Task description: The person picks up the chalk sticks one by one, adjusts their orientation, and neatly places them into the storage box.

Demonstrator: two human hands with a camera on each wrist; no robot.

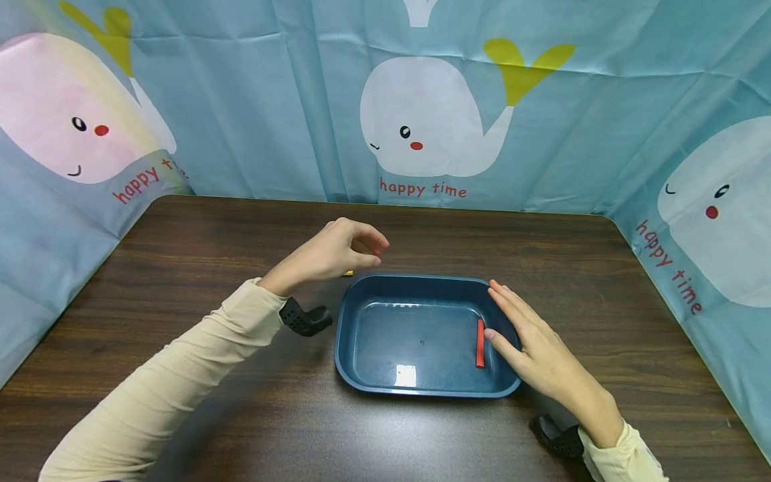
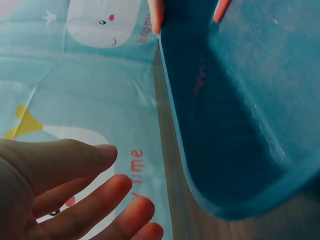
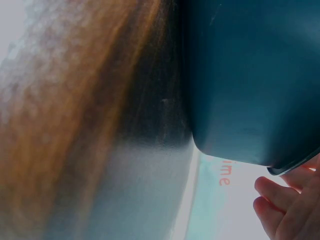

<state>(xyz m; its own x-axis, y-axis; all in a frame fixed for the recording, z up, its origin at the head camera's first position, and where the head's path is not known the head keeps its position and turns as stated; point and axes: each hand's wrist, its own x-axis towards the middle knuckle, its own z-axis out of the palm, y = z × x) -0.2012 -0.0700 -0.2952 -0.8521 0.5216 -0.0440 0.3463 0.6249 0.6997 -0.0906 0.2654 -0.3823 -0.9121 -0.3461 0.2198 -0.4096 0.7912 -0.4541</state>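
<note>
A blue rectangular plastic tub (image 1: 421, 391) stands on the table, with a thin red stick (image 1: 480, 343) lying near its right end. My left hand (image 1: 337, 251) hovers past the tub's far left corner, fingers loosely bent and holding nothing. Below that hand, a small bit of something yellow (image 1: 348, 273) peeks out, mostly hidden. At the tub's right end, my right hand (image 1: 536, 351) rests against the rim with fingers straight. Its thumb (image 1: 502, 345) reaches over the inside, close to the red stick. In the right wrist view, its fingertips (image 3: 270, 200) show beyond the tub's outer wall.
The dark wood-grain table (image 1: 241, 415) extends around the tub. A light blue sheet with whale prints (image 1: 434, 120) hangs behind the table and along both sides. Black wrist straps (image 1: 305, 318) sit at both cuffs.
</note>
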